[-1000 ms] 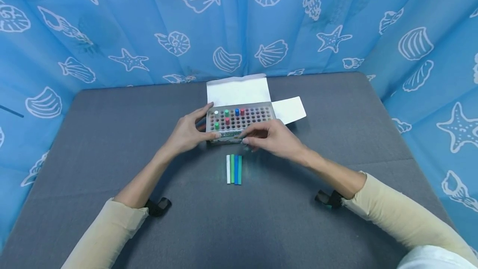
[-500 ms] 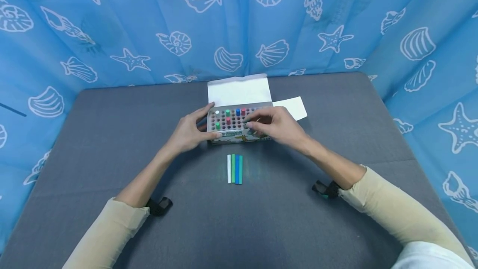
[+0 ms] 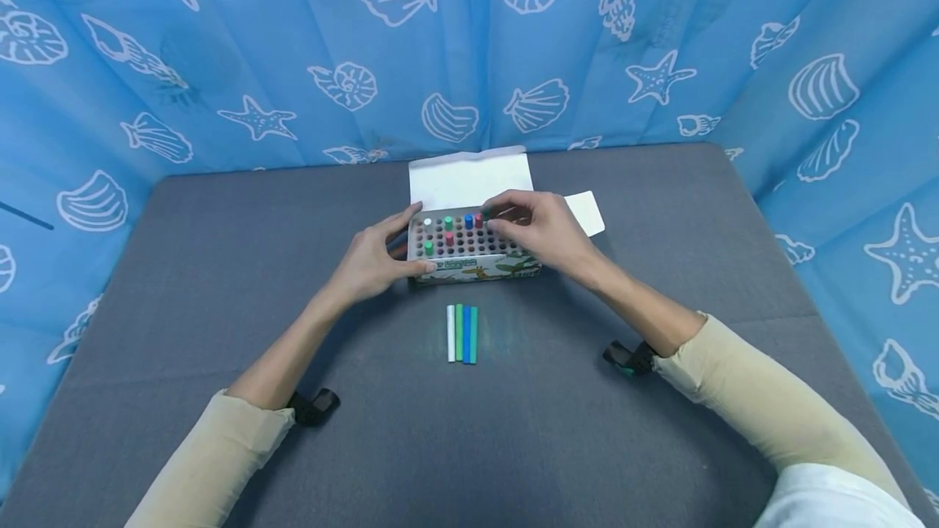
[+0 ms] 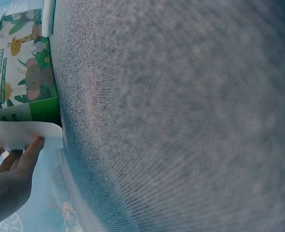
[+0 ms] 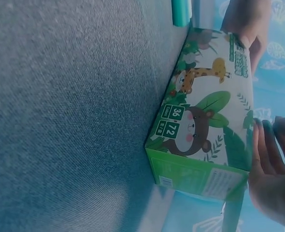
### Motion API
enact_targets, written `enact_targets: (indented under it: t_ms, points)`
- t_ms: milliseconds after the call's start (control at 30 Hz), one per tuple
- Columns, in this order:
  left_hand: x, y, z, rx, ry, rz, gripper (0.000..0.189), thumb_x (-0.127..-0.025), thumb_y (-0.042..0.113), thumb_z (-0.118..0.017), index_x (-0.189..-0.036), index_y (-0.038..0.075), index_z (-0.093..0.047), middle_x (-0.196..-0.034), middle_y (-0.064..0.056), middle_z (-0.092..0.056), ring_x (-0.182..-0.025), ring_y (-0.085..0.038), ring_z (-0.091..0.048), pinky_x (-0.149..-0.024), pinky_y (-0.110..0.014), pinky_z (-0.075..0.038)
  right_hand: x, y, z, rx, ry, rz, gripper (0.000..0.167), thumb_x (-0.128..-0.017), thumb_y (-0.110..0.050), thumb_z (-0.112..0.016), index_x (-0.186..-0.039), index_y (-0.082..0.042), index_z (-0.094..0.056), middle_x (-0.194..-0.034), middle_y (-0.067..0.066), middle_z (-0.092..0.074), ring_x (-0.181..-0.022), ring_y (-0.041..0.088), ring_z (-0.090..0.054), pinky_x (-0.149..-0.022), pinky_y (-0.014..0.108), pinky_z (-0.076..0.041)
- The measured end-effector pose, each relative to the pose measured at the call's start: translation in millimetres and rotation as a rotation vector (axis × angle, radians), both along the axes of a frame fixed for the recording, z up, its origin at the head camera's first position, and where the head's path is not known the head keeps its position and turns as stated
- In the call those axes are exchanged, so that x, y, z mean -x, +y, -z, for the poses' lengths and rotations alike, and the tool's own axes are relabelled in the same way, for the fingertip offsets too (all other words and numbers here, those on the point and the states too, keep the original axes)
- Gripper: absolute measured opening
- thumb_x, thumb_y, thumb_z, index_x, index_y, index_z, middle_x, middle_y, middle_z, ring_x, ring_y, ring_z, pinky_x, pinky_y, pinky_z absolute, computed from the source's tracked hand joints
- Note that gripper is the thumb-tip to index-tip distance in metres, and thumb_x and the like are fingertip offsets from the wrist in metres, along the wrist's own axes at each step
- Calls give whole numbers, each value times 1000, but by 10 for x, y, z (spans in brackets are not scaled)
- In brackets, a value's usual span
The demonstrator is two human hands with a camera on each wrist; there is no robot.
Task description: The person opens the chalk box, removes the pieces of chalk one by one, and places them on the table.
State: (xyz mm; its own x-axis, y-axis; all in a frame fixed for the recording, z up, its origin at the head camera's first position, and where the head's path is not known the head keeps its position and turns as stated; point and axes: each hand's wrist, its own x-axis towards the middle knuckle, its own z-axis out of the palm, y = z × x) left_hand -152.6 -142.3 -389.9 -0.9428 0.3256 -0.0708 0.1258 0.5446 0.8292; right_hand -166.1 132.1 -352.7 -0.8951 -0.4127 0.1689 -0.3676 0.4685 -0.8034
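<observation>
The right hand [image 3: 543, 228] bends over the right half of the box [image 3: 458, 272], its fingertips at the back row of holes, just right of the upright red stick [image 3: 479, 221]. Finger and thumb seem to pinch a dark stick [image 3: 486, 213] — only a sliver shows, so its tilt cannot be told. The holes lie directly beneath that hand and face up, so a stick's long axis stands upright in them, as the red one and the upright blue stick [image 3: 469, 222] beside it do. The left hand [image 3: 374, 255] grasps the box's left end, thumb at the front edge, fingers at the back left corner.

The box sits near the middle of the table's [image 3: 220, 283] far edge, its long axis running left to right, its white lid [image 3: 471, 182] folded back toward that edge.

Between the box and the table's near edge lie four loose sticks side by side: white stick [image 3: 451, 334], light green stick [image 3: 459, 332], blue stick [image 3: 466, 334], teal stick [image 3: 473, 336]. Their long axes point from the near edge to the box's front wall — square to the box — and the left thumb is nearer them than the right fingertips.
</observation>
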Motion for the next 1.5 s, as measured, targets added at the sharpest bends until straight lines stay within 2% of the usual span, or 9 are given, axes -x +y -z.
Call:
enact_targets:
  t_ms: [200, 333, 600, 833, 1067, 1167, 1300, 1400, 1500]
  points:
    - [-1, 5, 8, 5, 2, -3, 92, -84, 20, -83, -158, 23, -28, -161, -14, -27, -144, -31, -33, -105, -36, -50, 77, -19, 40, -3, 9, 18, 22, -94, -7, -68, -115, -6, -71, -106, 9, -72, -97, 20, -68, -88, 32, -60]
    - [-10, 4, 8, 4, -2, -7, 92, -84, 19, -83, -158, 22, -28, -161, -14, -27, -144, -31, -33, -105, -37, -51, 109, -35, 62, -11, -6, 24, 22, -94, -6, -67, -115, -6, -71, -107, 10, -72, -98, 22, -69, -88, 35, -60]
    - [-28, -5, 14, -12, -7, -7, 92, -84, 18, -83, -158, 21, -28, -160, -14, -28, -144, -31, -33, -106, -37, -50, 167, -101, 67, -141, -49, 42, 24, -96, -11, -66, -119, -7, -72, -109, 9, -73, -98, 22, -70, -88, 36, -59]
    - [-29, -4, 11, -6, -5, -8, 92, -83, 18, -83, -158, 21, -28, -160, -14, -28, -145, -31, -32, -106, -37, -49, 217, -134, 36, -243, -110, 66, 26, -95, -19, -70, -118, -10, -74, -105, 7, -75, -95, 20, -70, -81, 38, -59]
    - [-20, 4, -4, -1, -2, -2, 92, -84, 17, -83, -158, 21, -28, -160, -15, -28, -145, -31, -32, -106, -37, -50, 253, -165, 48, -303, -109, 67, 26, -91, -23, -75, -115, -12, -76, -99, 4, -76, -87, 16, -71, -75, 35, -60]
    - [-14, 3, -11, -2, -3, -1, 92, -84, 18, -83, -158, 21, -29, -160, -15, -28, -145, -31, -32, -106, -37, -50, 266, -175, 58, -331, -90, 69, 25, -91, -24, -75, -113, -13, -77, -97, 4, -76, -81, 15, -70, -67, 32, -58]
    - [-7, -1, -14, -3, -2, -2, 92, -83, 19, -83, -158, 21, -29, -160, -15, -28, -145, -32, -32, -106, -38, -50, 277, -188, 65, -350, -70, 74, 24, -90, -27, -76, -110, -14, -78, -95, 3, -77, -70, 14, -66, -54, 29, -49]
    - [-4, -2, -15, -3, -1, 2, 92, -83, 20, -83, -158, 21, -29, -160, -14, -28, -145, -31, -32, -106, -38, -50, 270, -184, 71, -352, -62, 74, 24, -91, -29, -75, -109, -14, -79, -95, 2, -77, -71, 13, -66, -55, 29, -49]
    - [-2, -1, -14, -3, 0, 5, 92, -84, 20, -83, -158, 22, -28, -161, -14, -27, -145, -31, -32, -106, -37, -50, 258, -174, 83, -343, -37, 59, 22, -93, -27, -72, -108, -12, -78, -94, 2, -76, -76, 13, -68, -63, 30, -54]
